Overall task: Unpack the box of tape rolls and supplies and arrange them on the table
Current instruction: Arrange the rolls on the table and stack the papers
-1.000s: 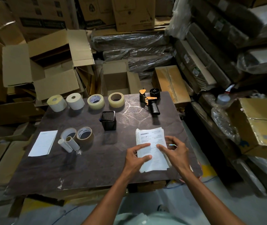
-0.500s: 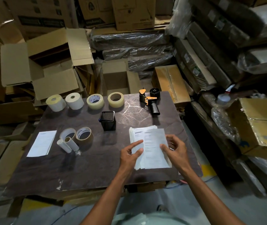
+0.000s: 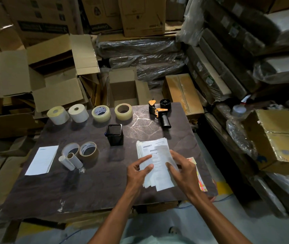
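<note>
Both hands have slid the papers a little since a moment ago, and the top sheets now sit fanned out over the ones below. One stack of papers (image 3: 155, 161) lies on the dark table (image 3: 91, 187), and both hands press on it. Left hand (image 3: 137, 173) has its thumb and fingers spread flat on the left edge of the stack, not closed around anything. Right hand (image 3: 184, 168) lies on the right side, fingers bent and tips pushing down on the top sheet, not wrapped around it either.

Just right of the right hand, a bright pink and yellow packet (image 3: 199, 175) peeks out. Past the fingertips stands a small black box (image 3: 114, 132), and further on a tape gun (image 3: 159, 112) with an orange part. Far out in a row sit two white rolls (image 3: 68, 114) and two clear tape rolls (image 3: 112, 112). Well to the left of the left hand are a brown tape roll (image 3: 89, 150), a white roll (image 3: 70, 149) and two small tubes (image 3: 70, 160), touching one another. Further left lies a single white sheet (image 3: 42, 160)
</note>
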Available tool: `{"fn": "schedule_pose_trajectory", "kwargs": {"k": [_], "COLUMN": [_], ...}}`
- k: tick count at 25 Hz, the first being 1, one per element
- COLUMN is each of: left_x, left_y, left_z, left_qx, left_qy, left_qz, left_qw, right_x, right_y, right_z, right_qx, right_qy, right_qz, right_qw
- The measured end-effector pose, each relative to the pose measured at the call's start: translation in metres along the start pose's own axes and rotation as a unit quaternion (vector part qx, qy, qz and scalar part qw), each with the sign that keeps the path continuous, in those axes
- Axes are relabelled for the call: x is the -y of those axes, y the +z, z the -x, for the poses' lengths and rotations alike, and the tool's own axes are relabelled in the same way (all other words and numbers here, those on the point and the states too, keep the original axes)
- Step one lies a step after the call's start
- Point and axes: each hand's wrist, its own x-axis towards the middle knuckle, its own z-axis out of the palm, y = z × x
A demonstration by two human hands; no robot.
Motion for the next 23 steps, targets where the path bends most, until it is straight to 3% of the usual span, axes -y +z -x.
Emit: {"fn": "schedule_pose_trajectory", "kwargs": {"k": [4, 14, 23], "left_x": [-0.006, -0.012, -0.011], "left_y": [0.0, 0.006, 0.007], "left_z": [0.0, 0.004, 0.007], "left_qx": [-0.009, -0.004, 0.013], "left_qy": [-0.002, -0.003, -0.01], "left_qz": [0.006, 0.047, 0.048], "left_qw": [1.0, 0.999, 0.999], "right_x": [0.002, -0.004, -0.004], "right_y": [0.004, -0.011, -0.017], "right_z": [0.003, -0.013, -0.01], "right_qx": [-0.006, -0.05, -0.024], "right_qy": [-0.002, 0.193, 0.201], "right_qz": [-0.003, -0.211, -0.199], "right_qw": [1.0, 0.957, 0.959]}}
